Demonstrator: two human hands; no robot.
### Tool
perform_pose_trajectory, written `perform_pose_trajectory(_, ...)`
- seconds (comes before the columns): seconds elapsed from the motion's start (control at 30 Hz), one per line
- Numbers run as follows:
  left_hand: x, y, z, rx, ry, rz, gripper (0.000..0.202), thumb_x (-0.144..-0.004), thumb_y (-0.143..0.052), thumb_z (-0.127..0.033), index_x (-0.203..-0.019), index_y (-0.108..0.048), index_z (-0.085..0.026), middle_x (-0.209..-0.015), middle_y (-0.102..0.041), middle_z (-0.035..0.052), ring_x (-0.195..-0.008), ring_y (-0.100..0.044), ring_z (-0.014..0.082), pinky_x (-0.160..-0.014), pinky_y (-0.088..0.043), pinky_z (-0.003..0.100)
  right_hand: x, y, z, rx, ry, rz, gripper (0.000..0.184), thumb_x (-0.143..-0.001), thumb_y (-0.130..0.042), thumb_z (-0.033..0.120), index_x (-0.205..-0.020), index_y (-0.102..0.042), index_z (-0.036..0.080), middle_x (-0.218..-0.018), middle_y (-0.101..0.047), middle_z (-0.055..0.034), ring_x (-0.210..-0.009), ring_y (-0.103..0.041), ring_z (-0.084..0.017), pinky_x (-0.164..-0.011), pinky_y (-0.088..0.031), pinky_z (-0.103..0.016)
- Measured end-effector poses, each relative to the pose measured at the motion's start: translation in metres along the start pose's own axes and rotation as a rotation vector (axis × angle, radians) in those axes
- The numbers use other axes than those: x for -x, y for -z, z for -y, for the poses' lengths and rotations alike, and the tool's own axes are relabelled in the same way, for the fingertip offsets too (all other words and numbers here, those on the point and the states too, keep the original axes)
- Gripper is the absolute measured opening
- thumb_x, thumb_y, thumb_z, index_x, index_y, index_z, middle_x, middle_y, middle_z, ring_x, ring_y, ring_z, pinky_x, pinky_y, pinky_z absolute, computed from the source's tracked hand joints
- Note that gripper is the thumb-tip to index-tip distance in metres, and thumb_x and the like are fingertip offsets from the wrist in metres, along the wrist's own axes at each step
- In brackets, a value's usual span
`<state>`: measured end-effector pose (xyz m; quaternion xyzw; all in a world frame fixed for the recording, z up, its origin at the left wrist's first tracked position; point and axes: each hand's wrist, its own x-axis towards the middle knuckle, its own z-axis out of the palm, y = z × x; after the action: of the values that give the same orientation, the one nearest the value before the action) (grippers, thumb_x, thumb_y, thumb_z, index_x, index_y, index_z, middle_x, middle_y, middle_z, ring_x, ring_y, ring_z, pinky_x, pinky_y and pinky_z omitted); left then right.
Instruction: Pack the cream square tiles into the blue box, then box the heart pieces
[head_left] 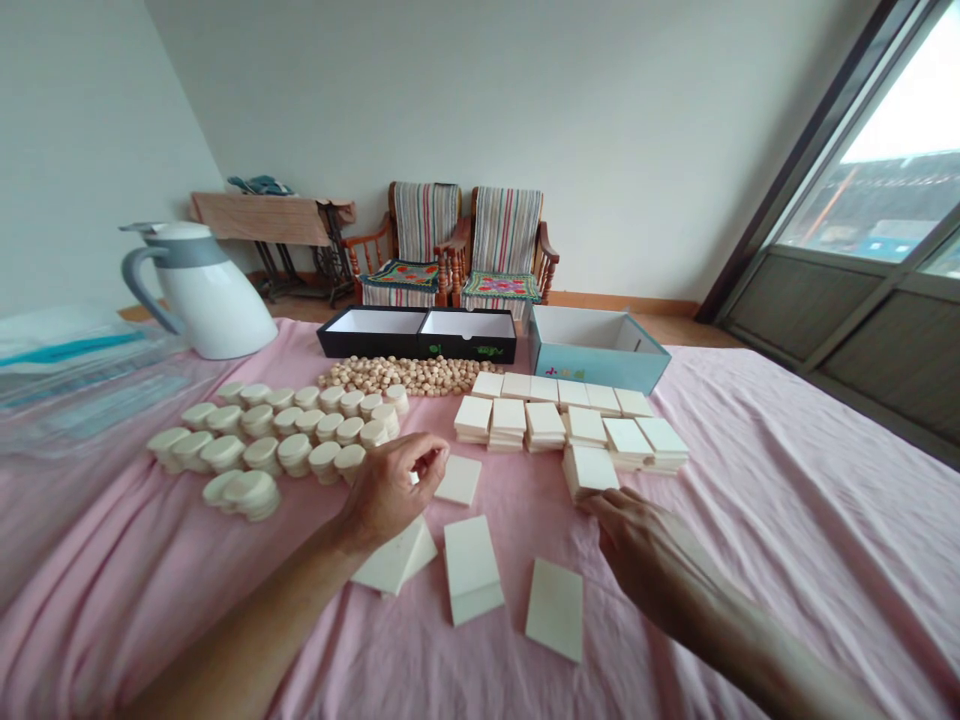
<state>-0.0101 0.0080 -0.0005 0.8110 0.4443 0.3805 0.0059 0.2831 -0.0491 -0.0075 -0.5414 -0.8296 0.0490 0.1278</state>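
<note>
My left hand hovers over the pink cloth with its fingers curled in a pinch on a small pale piece that I cannot make out. Just right of it lies a single white square tile. My right hand reaches toward a stack of white square tiles; its fingertips touch the stack's near edge and its fingers are bent. Between the hands lie loose white rectangular tiles, one nearest me.
Rows of stacked square tiles, rounded cream pieces and a heap of small wooden beads cover the pink cloth. Behind stand two black boxes, a blue box and a white jug. Clear plastic packets lie left.
</note>
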Motion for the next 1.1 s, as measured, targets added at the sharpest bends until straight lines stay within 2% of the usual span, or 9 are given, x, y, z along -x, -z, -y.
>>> perform_pose_trajectory(0.1,0.0,0.0,0.0,-0.006,-0.001,0.001,0.013,-0.088,-0.05,-0.02,-0.081,-0.06,-0.017,-0.067,-0.063,-0.0012,-0.059,-0.057,0.0105,-0.058,-0.041,0.021,0.001,0.0,0.006,0.007,0.008,-0.044,0.03,-0.081,-0.034,0.002,-0.085,-0.06,0.016,-0.08,-0.063,-0.0085,-0.073,-0.058,-0.019,-0.066,-0.043,-0.032)
perform_pose_trajectory(0.2,0.0,0.0,-0.001,-0.008,0.002,0.0,0.012,-0.088,-0.051,-0.02,-0.082,-0.06,-0.018,-0.068,-0.064,-0.0013,-0.059,-0.058,0.0105,-0.058,-0.042,0.021,0.008,0.006,0.023,-0.044,0.123,-0.081,0.017,-0.085,-0.047,0.017,-0.096,-0.06,0.017,-0.09,-0.063,-0.0106,-0.08,-0.059,-0.022,-0.067,-0.047,-0.036)
perform_pose_trajectory(0.3,0.0,0.001,-0.001,-0.001,0.001,-0.01,0.011,-0.088,-0.051,-0.021,-0.082,-0.06,-0.018,-0.069,-0.065,-0.0011,-0.059,-0.059,0.0107,-0.059,-0.043,0.021,0.017,0.014,0.041,-0.098,0.199,-0.032,0.03,-0.074,-0.067,0.031,-0.1,-0.059,0.02,-0.1,-0.063,-0.0123,-0.087,-0.059,-0.028,-0.068,-0.05,-0.042)
perform_pose_trajectory(0.37,0.0,0.001,-0.001,0.002,0.0,-0.012,0.011,-0.087,-0.051,-0.021,-0.082,-0.06,-0.018,-0.069,-0.065,-0.0011,-0.059,-0.059,0.0106,-0.058,-0.043,0.021,0.021,0.016,0.05,-0.109,0.214,0.013,0.035,-0.066,-0.073,0.031,-0.097,-0.06,0.021,-0.1,-0.064,-0.0119,-0.087,-0.059,-0.03,-0.069,-0.052,-0.045)
perform_pose_trajectory(0.5,-0.001,0.001,-0.001,0.0,-0.006,-0.008,0.01,-0.087,-0.052,-0.02,-0.083,-0.061,-0.017,-0.068,-0.065,-0.0016,-0.059,-0.059,0.0102,-0.058,-0.042,0.02,0.026,0.012,0.052,-0.12,0.208,0.033,0.037,-0.063,-0.073,0.023,-0.098,-0.06,0.021,-0.101,-0.064,-0.0126,-0.088,-0.059,-0.03,-0.069,-0.054,-0.045)
perform_pose_trajectory(0.63,0.0,-0.001,0.0,0.0,0.007,0.003,0.01,-0.087,-0.052,-0.019,-0.084,-0.061,-0.018,-0.069,-0.064,-0.0016,-0.059,-0.058,0.0101,-0.059,-0.041,0.02,0.02,0.009,0.04,-0.135,0.26,-0.011,0.05,-0.068,-0.066,0.02,-0.116,-0.053,0.018,-0.115,-0.059,-0.0148,-0.105,-0.055,-0.031,-0.083,-0.051,-0.047)
perform_pose_trajectory(0.73,0.001,-0.001,0.0,0.0,0.005,-0.003,0.011,-0.087,-0.051,-0.019,-0.082,-0.061,-0.018,-0.068,-0.064,-0.0018,-0.059,-0.058,0.0101,-0.058,-0.041,0.02,-0.002,0.017,0.024,-0.153,0.248,-0.047,0.048,-0.075,-0.06,0.019,-0.122,-0.049,0.018,-0.118,-0.056,-0.0135,-0.109,-0.053,-0.027,-0.089,-0.048,-0.046)
perform_pose_trajectory(0.9,0.0,0.001,-0.002,0.003,0.01,-0.006,0.013,-0.087,-0.05,-0.021,-0.082,-0.061,-0.018,-0.065,-0.062,-0.0018,-0.058,-0.057,0.0105,-0.056,-0.04,0.02,-0.064,0.038,-0.006,-0.087,0.194,-0.122,0.04,-0.074,-0.062,0.021,-0.114,-0.055,0.014,-0.108,-0.058,-0.0124,-0.101,-0.053,-0.025,-0.087,-0.045,-0.041)
perform_pose_trajectory(1.1,-0.003,0.003,-0.005,0.007,0.004,-0.026,0.013,-0.086,-0.051,-0.02,-0.081,-0.062,-0.017,-0.063,-0.062,-0.002,-0.056,-0.057,0.0099,-0.056,-0.041,0.02,-0.122,0.037,-0.026,-0.004,0.103,-0.036,0.045,-0.071,-0.064,0.02,-0.115,-0.058,0.013,-0.109,-0.057,-0.0126,-0.1,-0.053,-0.024,-0.086,-0.04,-0.038)
